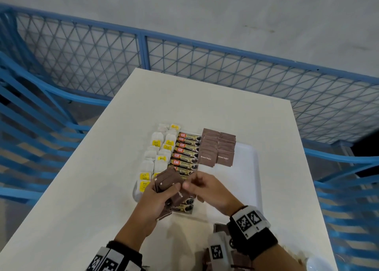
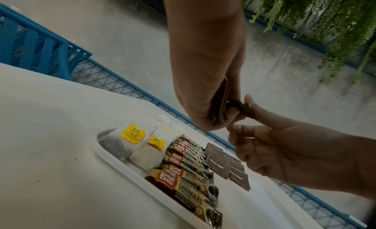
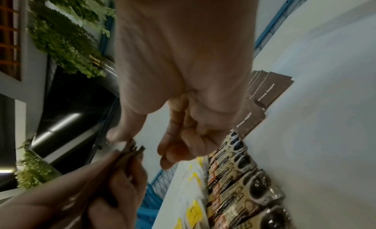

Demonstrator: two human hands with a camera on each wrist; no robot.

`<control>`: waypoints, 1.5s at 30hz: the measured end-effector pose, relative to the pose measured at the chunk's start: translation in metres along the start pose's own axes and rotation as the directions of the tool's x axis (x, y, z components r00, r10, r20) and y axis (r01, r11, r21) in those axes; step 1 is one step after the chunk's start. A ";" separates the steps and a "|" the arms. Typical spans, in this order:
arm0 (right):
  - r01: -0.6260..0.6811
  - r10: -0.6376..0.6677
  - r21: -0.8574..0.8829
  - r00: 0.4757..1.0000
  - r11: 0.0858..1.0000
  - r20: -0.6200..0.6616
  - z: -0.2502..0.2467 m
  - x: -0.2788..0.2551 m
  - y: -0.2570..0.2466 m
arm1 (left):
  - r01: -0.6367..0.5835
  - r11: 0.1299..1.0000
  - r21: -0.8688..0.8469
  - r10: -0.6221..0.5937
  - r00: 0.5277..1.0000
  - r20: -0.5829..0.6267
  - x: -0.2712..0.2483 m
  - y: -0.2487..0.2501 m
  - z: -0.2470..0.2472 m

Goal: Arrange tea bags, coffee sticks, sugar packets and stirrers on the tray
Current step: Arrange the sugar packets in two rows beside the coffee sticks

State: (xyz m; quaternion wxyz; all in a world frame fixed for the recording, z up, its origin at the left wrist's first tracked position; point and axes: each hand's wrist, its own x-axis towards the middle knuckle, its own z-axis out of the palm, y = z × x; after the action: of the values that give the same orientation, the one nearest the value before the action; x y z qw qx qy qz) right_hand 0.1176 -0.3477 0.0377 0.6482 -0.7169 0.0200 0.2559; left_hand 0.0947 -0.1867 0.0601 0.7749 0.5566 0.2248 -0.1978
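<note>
The left hand [image 1: 158, 196] grips a stack of brown sugar packets [image 1: 169, 181] above the near end of the white tray [image 1: 249, 168], its fingers [image 1: 173, 189] curled round the stack's right edge and the thumb lying along the other side, so the packets stand fanned between them. The right hand [image 1: 209, 188] meets it from the right: thumb and forefinger are pressed together on one packet at the stack's edge, and the left wrist view shows that single brown packet [image 2: 247, 109] pinched between the right fingers [image 2: 242, 129] and drawn partly out of the stack, while the other right fingers stay loosely curled below it. On the tray, two columns of tea bags [image 1: 159, 153] with yellow tags fill the left side; just beside them a column of Great Taste Granules coffee sticks [image 1: 185, 152] lies crosswise, overlapping one another; to their right two overlapping rows of laid brown sugar packets [image 1: 217, 147] occupy the far part, the nearest ones printed "Brown Sugar". The right part of the tray is bare white. The tray rests on a white worktop [image 1: 82, 188], and more brown packets [image 1: 220, 228] lie on the worktop by the right wrist, partly hidden. A blue mesh fence [image 1: 205, 65] stands beyond the worktop.
</note>
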 end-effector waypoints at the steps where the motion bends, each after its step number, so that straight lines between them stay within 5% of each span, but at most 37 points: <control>1: 0.003 -0.003 0.008 1.000 1.000 0.026 0.002 -0.002 0.002 | 0.001 1.000 0.013 -0.001 1.000 -0.001 0.000 0.000 0.000; 11: -0.050 0.040 0.097 0.994 0.994 0.100 -0.001 -0.009 -0.006 | 0.011 0.999 -0.046 -0.012 1.000 -0.023 0.005 -0.005 -0.004; 19: 0.000 0.048 0.376 0.992 0.927 -0.119 -0.038 -0.004 0.003 | 0.034 0.996 -0.082 -0.036 0.999 -0.020 0.009 -0.007 -0.007; 21: 0.000 0.096 0.357 0.963 0.934 -0.253 -0.053 0.002 0.010 | 0.039 0.996 -0.079 -0.041 0.999 -0.023 0.011 -0.007 -0.007; 25: -0.045 0.201 0.288 0.817 0.956 -0.540 -0.086 0.018 0.027 | 0.051 0.997 -0.064 -0.053 0.998 -0.026 0.014 -0.009 -0.007; 30: -0.077 0.230 0.248 0.698 0.966 -0.678 -0.109 0.034 0.049 | 0.055 0.996 -0.068 -0.056 0.998 -0.023 0.017 -0.010 -0.007; 40: -0.266 0.147 -0.024 0.603 0.964 -0.784 -0.106 0.043 0.056 | 0.074 0.994 -0.079 -0.077 0.997 -0.031 0.021 -0.012 -0.005; 45: -0.243 0.033 -0.154 0.624 0.958 -0.781 -0.086 0.041 0.054 | 0.046 0.999 0.014 -0.046 0.999 -0.003 0.016 -0.012 -0.002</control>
State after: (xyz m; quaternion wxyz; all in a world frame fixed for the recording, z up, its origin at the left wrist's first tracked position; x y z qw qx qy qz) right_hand 0.1636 -0.4250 -0.0252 0.4618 -0.8275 0.3184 -0.0248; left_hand 0.1010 -0.1891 0.0410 0.7658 0.5570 0.2373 -0.2166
